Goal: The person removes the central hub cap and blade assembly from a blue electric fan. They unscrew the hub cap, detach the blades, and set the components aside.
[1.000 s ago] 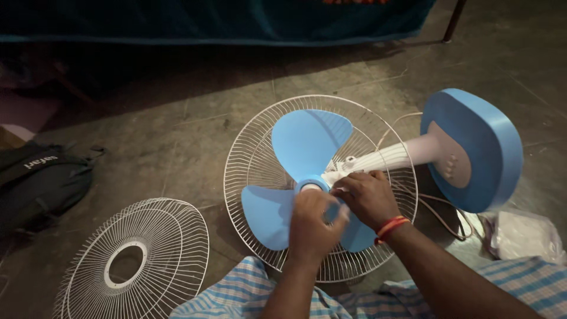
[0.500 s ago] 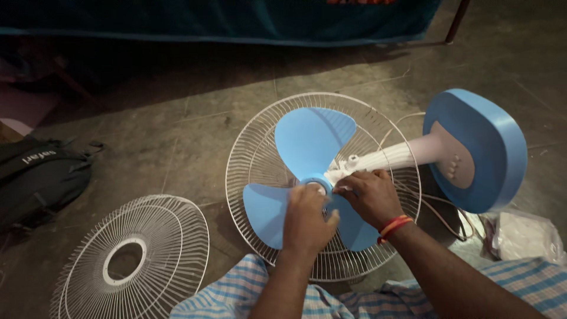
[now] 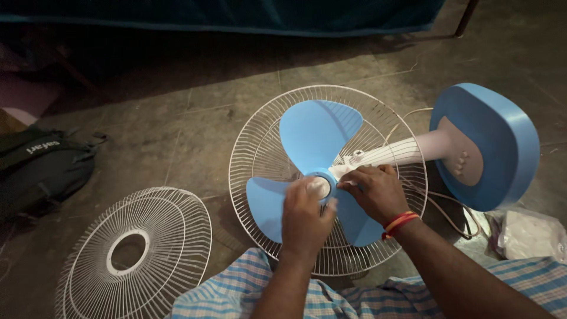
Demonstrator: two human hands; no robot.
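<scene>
Fan lies on its side on the stone floor (image 3: 195, 100), blade facing up at the camera. Blue three-blade impeller (image 3: 316, 139) sits inside the white rear wire guard (image 3: 251, 147); one blade points up, one down-left, the third is mostly under the hands.

Left hand (image 3: 304, 221) is over the hub (image 3: 322, 186), fingers curled around the white cap at the blade centre, thumb on its right side. Looks like a closed pinch grip on the cap, though the knuckles hide the contact, so only probable.

Right hand (image 3: 375, 192) lies just right of the hub, fingers bent and pressed down where the third blade meets the white ribbed neck (image 3: 390, 152). Partly closed; I can't tell whether it grips anything or just braces. Red-orange band (image 3: 398, 223) on that wrist.

The neck runs right to the blue base (image 3: 496, 147), standing on edge, with a grey control panel facing the hands. White cord (image 3: 449, 215) loops under the base.

Front wire guard (image 3: 139, 254) lies flat on the floor at lower left, well apart from the fan. Black backpack (image 3: 35, 171) at far left. Clear plastic bag (image 3: 531, 233) at right edge. Blue-checked cloth (image 3: 248, 295) over the person's lap at bottom.
</scene>
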